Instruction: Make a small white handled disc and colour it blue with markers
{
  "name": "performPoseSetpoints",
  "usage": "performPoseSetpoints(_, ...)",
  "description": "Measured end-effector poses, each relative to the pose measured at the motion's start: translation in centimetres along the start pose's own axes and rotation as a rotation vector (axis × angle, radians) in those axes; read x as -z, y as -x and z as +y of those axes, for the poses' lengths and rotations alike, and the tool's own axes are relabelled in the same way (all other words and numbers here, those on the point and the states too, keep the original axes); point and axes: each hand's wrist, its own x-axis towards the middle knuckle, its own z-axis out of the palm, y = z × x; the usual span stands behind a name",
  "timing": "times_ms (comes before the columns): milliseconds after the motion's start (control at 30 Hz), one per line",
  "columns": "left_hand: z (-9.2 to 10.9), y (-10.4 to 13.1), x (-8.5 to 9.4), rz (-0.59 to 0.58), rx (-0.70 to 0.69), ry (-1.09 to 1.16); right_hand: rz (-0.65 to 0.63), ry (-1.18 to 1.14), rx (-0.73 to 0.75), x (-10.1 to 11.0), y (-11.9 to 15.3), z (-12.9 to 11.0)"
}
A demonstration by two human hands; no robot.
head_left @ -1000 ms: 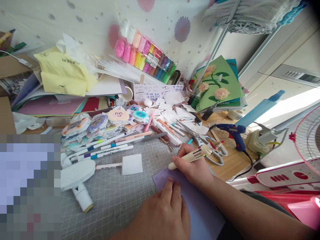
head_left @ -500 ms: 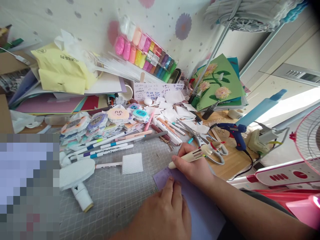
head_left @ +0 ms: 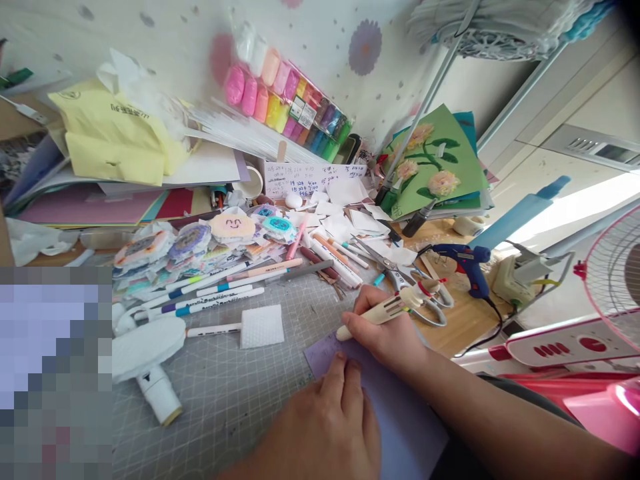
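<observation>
My right hand [head_left: 387, 333] grips a cream multi-colour pen [head_left: 380, 315], its tip touching the upper corner of a lavender paper sheet [head_left: 400, 420] that lies on the grey cutting mat [head_left: 225, 393]. My left hand [head_left: 325, 427] lies flat on the same sheet, fingers pressing near its top edge, just below the pen tip. Much of the sheet is hidden under both hands.
Several markers [head_left: 215, 293] and a white foam block [head_left: 262, 326] lie left of the hands. Scissors [head_left: 400, 277], a blue glue gun [head_left: 465, 260], a green flower card [head_left: 435, 167], a clay packet row [head_left: 290, 107], sticker piles [head_left: 190, 243] and a pink fan [head_left: 610, 273] crowd the desk.
The view has drifted slightly, so objects sit a little lower-left. Both hands stay on the lavender sheet with the pen tip at almost the same spot.
</observation>
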Motion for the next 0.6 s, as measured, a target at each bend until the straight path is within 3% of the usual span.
performPoseSetpoints(233,-0.5,0.4,1.7,-0.098,-0.096,-0.01,0.035,-0.008,-0.005,0.0,-0.1,0.4)
performPoseSetpoints(433,-0.4,-0.2,1.7,-0.065,-0.078,0.006,0.025,-0.002,0.0,0.0,0.0,0.2)
performPoseSetpoints(600,-0.3,0.0,1.6,-0.137,-0.066,0.023,0.042,-0.001,-0.004,0.0,-0.1,0.2)
